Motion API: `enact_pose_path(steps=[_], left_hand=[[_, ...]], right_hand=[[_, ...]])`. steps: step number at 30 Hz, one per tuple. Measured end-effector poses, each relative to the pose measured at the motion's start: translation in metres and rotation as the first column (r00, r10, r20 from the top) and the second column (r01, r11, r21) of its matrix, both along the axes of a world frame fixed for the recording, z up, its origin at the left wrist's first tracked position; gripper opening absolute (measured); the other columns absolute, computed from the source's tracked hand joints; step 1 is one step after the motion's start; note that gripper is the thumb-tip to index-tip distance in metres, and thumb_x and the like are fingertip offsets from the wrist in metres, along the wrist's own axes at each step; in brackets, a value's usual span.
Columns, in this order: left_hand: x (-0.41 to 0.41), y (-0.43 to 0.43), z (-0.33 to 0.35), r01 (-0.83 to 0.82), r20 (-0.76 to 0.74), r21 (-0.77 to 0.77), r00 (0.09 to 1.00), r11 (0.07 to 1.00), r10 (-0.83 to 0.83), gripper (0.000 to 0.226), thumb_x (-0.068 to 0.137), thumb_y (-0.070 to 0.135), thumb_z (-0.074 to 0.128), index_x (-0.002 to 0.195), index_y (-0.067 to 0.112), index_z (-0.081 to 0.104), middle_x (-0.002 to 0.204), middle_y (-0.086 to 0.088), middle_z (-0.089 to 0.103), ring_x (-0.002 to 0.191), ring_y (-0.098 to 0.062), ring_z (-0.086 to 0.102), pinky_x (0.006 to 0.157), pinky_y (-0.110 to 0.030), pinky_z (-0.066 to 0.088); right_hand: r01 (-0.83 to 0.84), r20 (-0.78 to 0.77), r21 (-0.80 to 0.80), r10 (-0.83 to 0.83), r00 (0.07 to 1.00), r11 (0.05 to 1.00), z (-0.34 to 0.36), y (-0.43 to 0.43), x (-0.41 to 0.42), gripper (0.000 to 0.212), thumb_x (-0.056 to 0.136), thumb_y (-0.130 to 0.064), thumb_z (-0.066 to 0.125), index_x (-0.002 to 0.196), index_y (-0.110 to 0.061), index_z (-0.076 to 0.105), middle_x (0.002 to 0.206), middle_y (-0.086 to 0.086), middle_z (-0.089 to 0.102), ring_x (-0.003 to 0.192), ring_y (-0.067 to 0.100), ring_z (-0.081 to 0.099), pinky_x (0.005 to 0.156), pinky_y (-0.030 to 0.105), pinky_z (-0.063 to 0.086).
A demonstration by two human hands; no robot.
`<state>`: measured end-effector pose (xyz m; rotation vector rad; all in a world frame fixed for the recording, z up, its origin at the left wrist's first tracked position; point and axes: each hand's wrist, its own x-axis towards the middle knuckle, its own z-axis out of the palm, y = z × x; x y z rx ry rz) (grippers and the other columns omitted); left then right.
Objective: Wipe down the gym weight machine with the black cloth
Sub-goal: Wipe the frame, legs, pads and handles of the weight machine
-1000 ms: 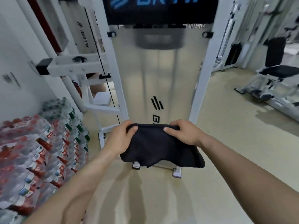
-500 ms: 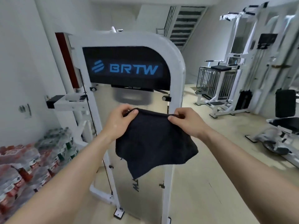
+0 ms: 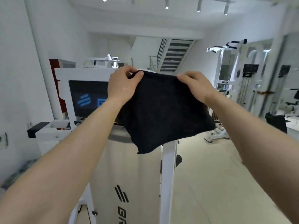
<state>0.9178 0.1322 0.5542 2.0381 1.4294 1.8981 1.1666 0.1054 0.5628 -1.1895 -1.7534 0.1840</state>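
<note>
The black cloth [image 3: 163, 110] hangs spread in front of me, level with the top of the white weight machine [image 3: 168, 172]. My left hand [image 3: 123, 86] pinches the cloth's upper left corner. My right hand [image 3: 195, 86] pinches its upper right corner. The cloth covers most of the machine's black logo panel [image 3: 87, 97], where only blue marks at its left show. Below hangs the machine's pale translucent front shield [image 3: 126, 175] with a black logo.
A white wall and a pillar [image 3: 43, 62] stand close on the left. A black-tipped white arm [image 3: 47, 131] juts out left of the machine. Other white gym machines [image 3: 226, 81] stand at the right, a staircase [image 3: 174, 55] behind. Beige floor [image 3: 218, 183] lies to the right.
Both hands have raised the cloth from low on the machine's front shield up to its top edge. My view has tilted upward, now showing the ceiling and the staircase.
</note>
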Motion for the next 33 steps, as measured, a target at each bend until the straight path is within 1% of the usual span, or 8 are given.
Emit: enact_pose_path(steps=[4,9,11,15,18,21,27,33], left_hand=[[0.006,0.024,0.031,-0.237,-0.018,0.053,0.971,0.97,0.238,0.026,0.091,0.054,0.059,0.102,0.032,0.066,0.092,0.018,0.06,0.085,-0.007,0.054,0.073,-0.028,0.04],[0.007,0.058,0.031,-0.378,0.017,0.029,0.926,0.925,0.377,0.028,0.09,0.046,0.062,0.112,0.028,0.06,0.112,0.007,0.058,0.107,-0.018,0.055,0.086,-0.034,0.047],[0.015,0.063,0.028,-0.51,0.048,0.154,0.859,0.846,0.509,0.03,0.087,0.039,0.068,0.113,0.028,0.057,0.12,0.001,0.053,0.112,-0.023,0.05,0.095,-0.038,0.044],[0.045,0.058,0.017,-0.323,0.066,0.298,0.946,0.898,0.318,0.014,0.098,0.027,0.058,0.111,0.021,0.06,0.099,0.006,0.064,0.093,-0.015,0.06,0.084,-0.038,0.051],[0.066,0.054,-0.011,-0.292,0.169,0.325,0.954,0.9,0.249,0.023,0.102,0.024,0.044,0.111,0.016,0.065,0.11,0.007,0.066,0.106,-0.012,0.059,0.097,-0.035,0.047],[0.081,0.059,-0.032,-0.257,0.089,0.315,0.966,0.914,0.241,0.033,0.099,0.027,0.043,0.121,0.014,0.065,0.135,0.004,0.058,0.139,-0.019,0.039,0.118,-0.033,0.028],[0.071,0.075,0.0,-0.417,0.07,0.13,0.909,0.899,0.411,0.049,0.095,0.036,0.033,0.128,0.014,0.061,0.142,-0.001,0.052,0.139,-0.02,0.037,0.119,-0.039,0.022],[0.119,0.06,-0.052,-0.374,0.152,0.202,0.925,0.905,0.348,0.062,0.102,0.043,0.024,0.157,0.016,0.02,0.167,-0.001,0.011,0.154,-0.016,0.001,0.125,-0.041,0.003]], right_hand=[[0.074,-0.013,0.111,-0.073,0.997,0.991,0.037,0.047,-0.009,0.011,0.098,-0.034,0.055,0.1,-0.024,0.057,0.098,-0.005,0.061,0.095,0.017,0.057,0.081,0.029,0.039],[0.199,0.266,0.169,-0.239,0.934,0.965,0.02,0.098,-0.041,0.029,0.095,-0.031,0.056,0.122,-0.022,0.062,0.132,0.008,0.051,0.125,0.03,0.045,0.105,0.04,0.039],[0.279,0.103,0.334,-0.329,0.939,0.901,0.008,0.102,-0.048,0.026,0.091,-0.03,0.061,0.117,-0.024,0.063,0.126,0.004,0.055,0.122,0.027,0.047,0.103,0.04,0.039],[0.038,-0.108,0.424,0.009,0.994,0.905,-0.003,0.103,-0.046,0.021,0.096,-0.026,0.057,0.11,-0.022,0.071,0.097,-0.007,0.073,0.093,0.011,0.066,0.088,0.035,0.051],[-0.183,-0.093,0.348,0.228,0.969,0.919,-0.024,0.1,-0.037,0.032,0.096,-0.026,0.05,0.12,-0.022,0.071,0.119,-0.01,0.069,0.111,0.003,0.058,0.102,0.027,0.044],[-0.404,0.008,0.205,0.411,0.912,0.892,-0.037,0.1,-0.03,0.053,0.094,-0.034,0.039,0.143,-0.021,0.054,0.15,-0.011,0.047,0.139,0.001,0.036,0.115,0.017,0.021],[-0.461,0.271,0.013,0.441,0.856,0.887,0.006,0.122,-0.041,0.047,0.108,-0.027,0.032,0.154,-0.018,0.034,0.163,-0.004,0.028,0.15,0.01,0.02,0.12,0.022,0.009],[-0.47,0.247,0.268,0.411,0.877,0.841,-0.051,0.116,-0.014,0.065,0.101,-0.047,0.021,0.155,-0.012,0.031,0.163,0.002,0.027,0.151,0.011,0.02,0.124,0.027,0.01]])
